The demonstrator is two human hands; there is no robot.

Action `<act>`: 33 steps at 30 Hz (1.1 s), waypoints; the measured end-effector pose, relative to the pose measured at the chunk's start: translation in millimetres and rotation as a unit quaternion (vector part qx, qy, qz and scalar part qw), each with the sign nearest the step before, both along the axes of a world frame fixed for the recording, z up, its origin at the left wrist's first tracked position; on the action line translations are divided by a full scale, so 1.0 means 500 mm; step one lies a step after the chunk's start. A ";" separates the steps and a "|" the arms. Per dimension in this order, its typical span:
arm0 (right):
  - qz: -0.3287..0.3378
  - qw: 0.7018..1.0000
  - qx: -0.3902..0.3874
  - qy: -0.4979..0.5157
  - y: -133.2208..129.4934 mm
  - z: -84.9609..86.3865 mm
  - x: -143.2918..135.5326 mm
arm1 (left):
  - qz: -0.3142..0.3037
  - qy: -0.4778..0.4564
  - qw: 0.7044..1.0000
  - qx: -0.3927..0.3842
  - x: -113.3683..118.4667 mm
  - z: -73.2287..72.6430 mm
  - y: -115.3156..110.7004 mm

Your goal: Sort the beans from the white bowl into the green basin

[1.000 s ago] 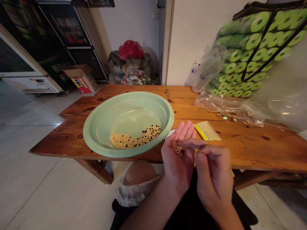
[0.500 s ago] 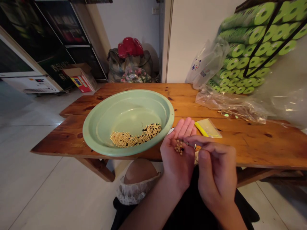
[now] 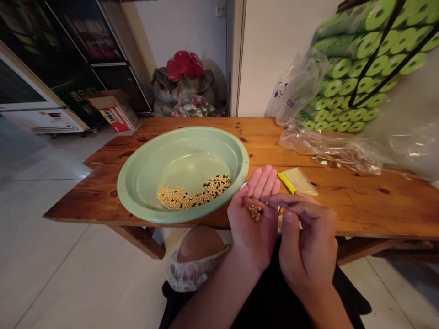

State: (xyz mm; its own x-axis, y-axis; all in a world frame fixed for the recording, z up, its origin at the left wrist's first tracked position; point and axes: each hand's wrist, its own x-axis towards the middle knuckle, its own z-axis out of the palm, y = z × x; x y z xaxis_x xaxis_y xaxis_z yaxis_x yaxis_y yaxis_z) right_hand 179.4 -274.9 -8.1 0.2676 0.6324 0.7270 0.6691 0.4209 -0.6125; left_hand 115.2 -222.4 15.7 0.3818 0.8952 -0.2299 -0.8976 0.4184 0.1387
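Observation:
Palm up, my left hand cradles a small heap of tan beads with a dark one among them; its fingers stretch away from me. Thumb and forefinger of my right hand are pinched together over that palm. A thin needle juts from the pinch, its tip above the base of the left fingers. Left of my hands, a pale green basin stands on the wooden table. Many tan and black beads lie along its near side.
A small clear packet with a yellow edge lies behind my right hand. Clear plastic wrapping and stacked green rolls occupy the right back. My knee is under the table's front edge. A cardboard box sits on the floor.
The needle tip in my right hand has shifted slightly left and up over my left palm. A bead near the right fingertips no longer shows clearly. The basin stays put.

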 end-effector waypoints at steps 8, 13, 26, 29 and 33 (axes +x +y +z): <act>0.088 0.985 0.069 0.135 0.001 0.013 -0.017 | 0.003 -0.010 1.000 0.011 -0.001 -0.002 -0.002; 0.071 0.992 0.017 0.101 -0.004 0.004 -0.014 | -0.004 -0.006 1.000 0.011 -0.003 -0.003 0.004; 0.083 0.985 0.038 0.148 -0.120 0.050 0.004 | -0.030 -0.002 0.999 0.011 -0.026 0.016 -0.077; 0.134 0.974 0.017 0.184 -0.138 0.048 0.008 | -0.021 -0.004 1.000 0.016 -0.033 0.027 -0.098; 0.165 0.946 0.036 0.277 -0.120 0.027 0.003 | -0.004 -0.017 0.998 0.061 -0.034 0.022 -0.096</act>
